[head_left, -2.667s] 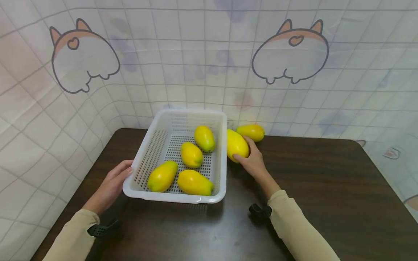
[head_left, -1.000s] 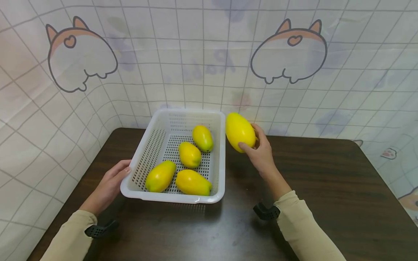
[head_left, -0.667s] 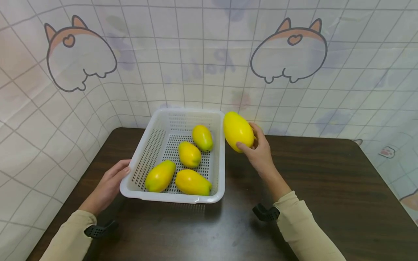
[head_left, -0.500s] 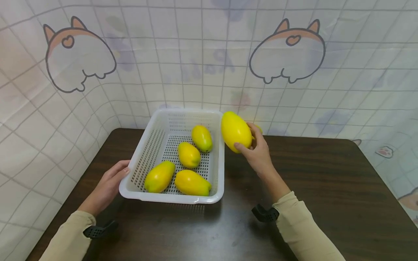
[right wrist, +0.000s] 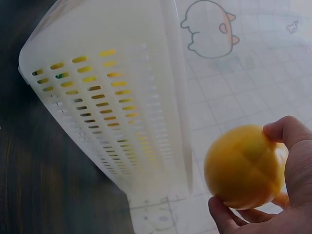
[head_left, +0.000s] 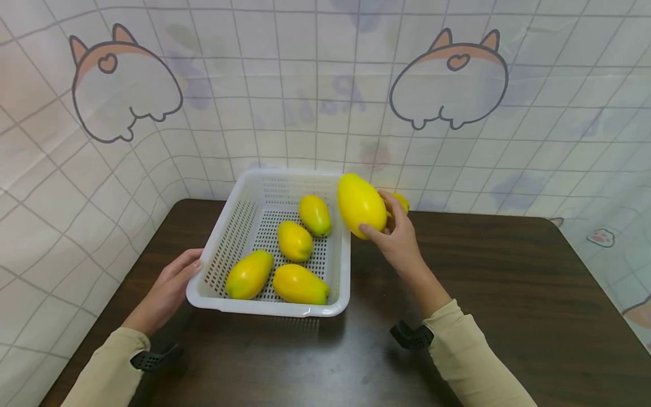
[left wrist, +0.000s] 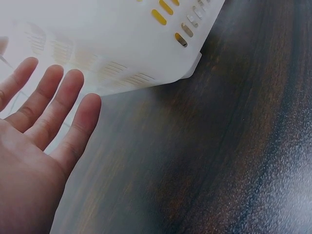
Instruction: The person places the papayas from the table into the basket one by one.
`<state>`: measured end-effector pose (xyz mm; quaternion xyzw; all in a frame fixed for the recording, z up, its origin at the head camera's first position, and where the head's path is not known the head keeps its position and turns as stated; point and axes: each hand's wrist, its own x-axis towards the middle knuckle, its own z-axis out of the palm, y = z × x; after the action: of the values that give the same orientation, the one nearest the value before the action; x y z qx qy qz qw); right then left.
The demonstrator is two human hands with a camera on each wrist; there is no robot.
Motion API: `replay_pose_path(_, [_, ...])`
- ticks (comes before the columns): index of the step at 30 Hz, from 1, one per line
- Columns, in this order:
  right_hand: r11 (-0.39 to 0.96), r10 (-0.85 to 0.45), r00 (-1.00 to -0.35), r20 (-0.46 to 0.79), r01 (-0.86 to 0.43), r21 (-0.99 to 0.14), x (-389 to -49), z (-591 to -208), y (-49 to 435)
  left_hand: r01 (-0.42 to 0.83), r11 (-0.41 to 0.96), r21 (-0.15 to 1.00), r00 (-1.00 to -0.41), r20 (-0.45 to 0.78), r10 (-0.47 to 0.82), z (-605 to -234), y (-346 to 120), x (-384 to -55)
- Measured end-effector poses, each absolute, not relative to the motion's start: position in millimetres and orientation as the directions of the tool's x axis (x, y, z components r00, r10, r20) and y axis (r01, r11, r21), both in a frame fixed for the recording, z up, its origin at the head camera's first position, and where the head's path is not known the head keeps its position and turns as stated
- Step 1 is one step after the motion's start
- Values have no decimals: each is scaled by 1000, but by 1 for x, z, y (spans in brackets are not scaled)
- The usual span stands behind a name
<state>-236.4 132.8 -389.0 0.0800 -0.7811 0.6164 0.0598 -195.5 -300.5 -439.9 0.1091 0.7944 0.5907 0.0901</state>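
In the head view, my left hand (head_left: 170, 291) is at the left side of a white perforated plastic basket (head_left: 254, 308), fingertips right at the rim. The left wrist view shows its fingers nearly straight, beside the basket's outer wall (left wrist: 131, 44). My right hand (head_left: 399, 240) grips a yellow papaya (head_left: 360, 204) between thumb and fingers, raised at the basket's right rim and overlapping that rim in the head view. From the right wrist, the papaya (right wrist: 243, 165) shows end-on, to the right of the basket wall (right wrist: 141, 24). Several yellow papayas (head_left: 295, 241) with greenish ends lie inside the basket.
Another yellow fruit (head_left: 402, 202) lies behind my right hand at the table's back edge, mostly hidden. The dark wooden table (head_left: 498, 282) extends to the right and in front. A white gridded cloth (head_left: 305, 85) with cartoon prints hangs behind and at both sides.
My right hand has lifted the papaya off the table beside the basket, then carried it slightly left to overlap the rim. The left hand and basket are almost unchanged.
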Motion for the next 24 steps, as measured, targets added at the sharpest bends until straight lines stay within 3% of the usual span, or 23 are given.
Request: replay_pose_path(24, [226, -108, -974, 197, -217, -950, -230, -389, 117, 67, 270, 961, -959, -13, 284, -440, -301, -196])
